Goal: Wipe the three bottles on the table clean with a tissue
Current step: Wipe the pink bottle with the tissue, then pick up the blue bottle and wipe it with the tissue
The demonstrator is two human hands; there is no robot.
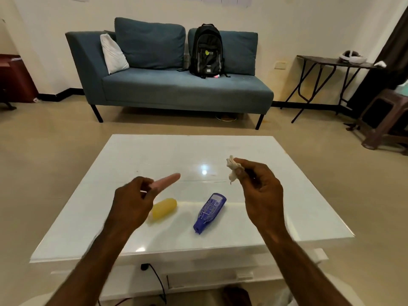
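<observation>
My left hand [130, 202] holds a slim pink bottle [167, 180] above the white table [154, 151], its free end pointing up and to the right. A crumpled white tissue [233, 168] is pinched in my right hand [258, 191], raised over the table's right half and apart from the pink bottle. On the tabletop between my hands lie a yellow bottle [165, 208], partly hidden by my left hand, and a blue bottle [209, 212] with its cap end towards me.
Beyond the table stands a blue sofa [176, 89] with a black backpack [206, 51] on it. A dark folding side table [331, 62] and a brown stool [384, 120] are at the right. A black cable [154, 277] hangs below the table's near edge.
</observation>
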